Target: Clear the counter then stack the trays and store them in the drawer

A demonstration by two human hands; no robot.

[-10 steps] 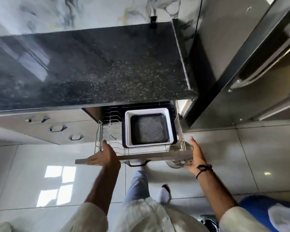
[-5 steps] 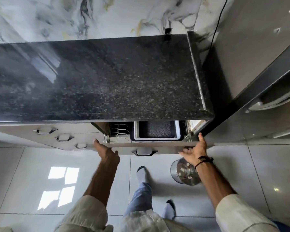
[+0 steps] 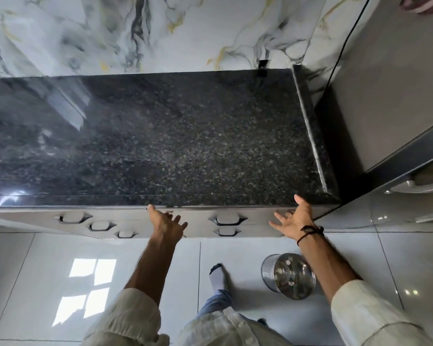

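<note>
Head view looks straight down on a black speckled granite bench [image 3: 175, 136], glossy, with pale reflections on its left part. Behind the bench rises a white marble-patterned wall [image 3: 135, 28] with grey and yellow veins. Off the bench's right end stands a grey refrigerator [image 3: 385, 91], a thin black cable [image 3: 345, 43] running down beside it. Below the bench's front edge, glossy light floor tiles [image 3: 48, 270] carry a bright window reflection, and a steel bin [image 3: 288, 275] stands on the floor under the bench's right end.

Under the bench's front lip the grey drawer [image 3: 225, 216] sits shut, flush with its neighbours. Its long axis runs left to right along the bench front, its face turned toward the person, with a dark recessed handle [image 3: 227, 219] at its middle. No trays can be seen; whether they lie inside cannot be told from this view.

Both hands are released and grasp nothing. The left hand [image 3: 165, 224] has its fingers spread, its fingertips touching or just short of the drawer's left end under the bench lip. The right hand [image 3: 294, 219], with a black cord [image 3: 310, 232] at the wrist, is splayed at the drawer's right end, thumb up near the bench's front corner. Cream sleeves [image 3: 125, 318] cover both forearms, and a socked foot [image 3: 216, 277] stands on the floor below the drawer.
</note>
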